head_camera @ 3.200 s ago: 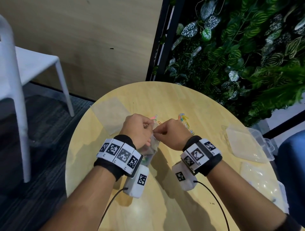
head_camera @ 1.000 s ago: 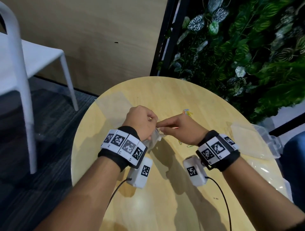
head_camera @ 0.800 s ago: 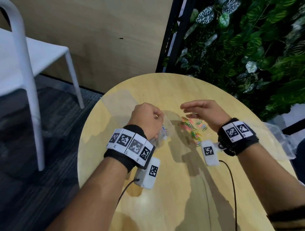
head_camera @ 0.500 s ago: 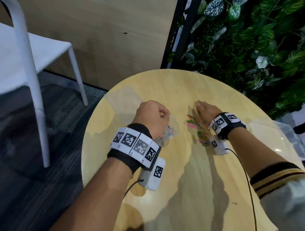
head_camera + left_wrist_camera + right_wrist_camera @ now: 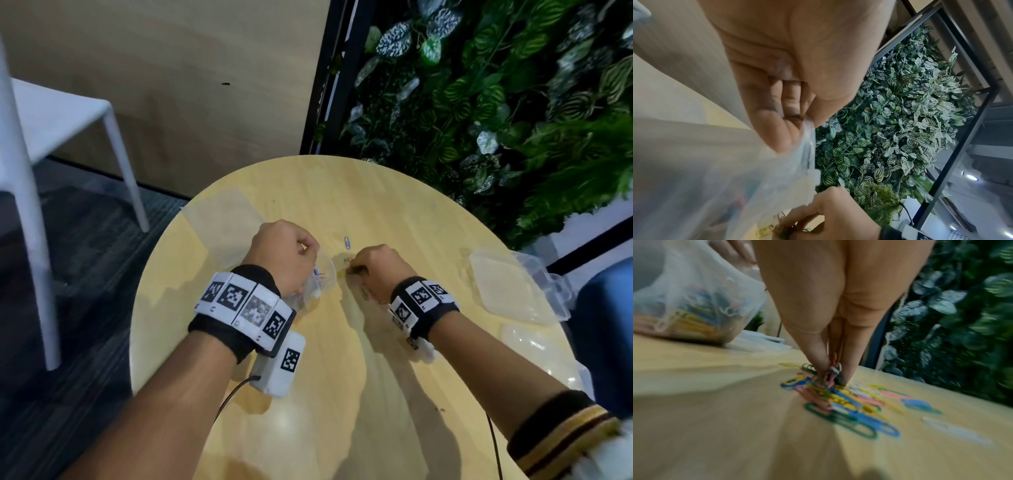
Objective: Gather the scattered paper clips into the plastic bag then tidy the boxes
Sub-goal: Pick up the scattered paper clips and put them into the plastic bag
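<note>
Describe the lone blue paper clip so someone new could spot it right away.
Start at the round wooden table, backed by a leafy wall. Between the left hand and right hand, slightly farther out, lies the blue paper clip. It sits alone on bare wood, apart from any pile.

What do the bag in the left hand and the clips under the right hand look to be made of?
Plastic bag: thin, clear, soft film; coloured clips show through and it sags. Paper clips: smooth, brightly coloured coating, likely plastic over wire; blur hides any bare metal.
</note>
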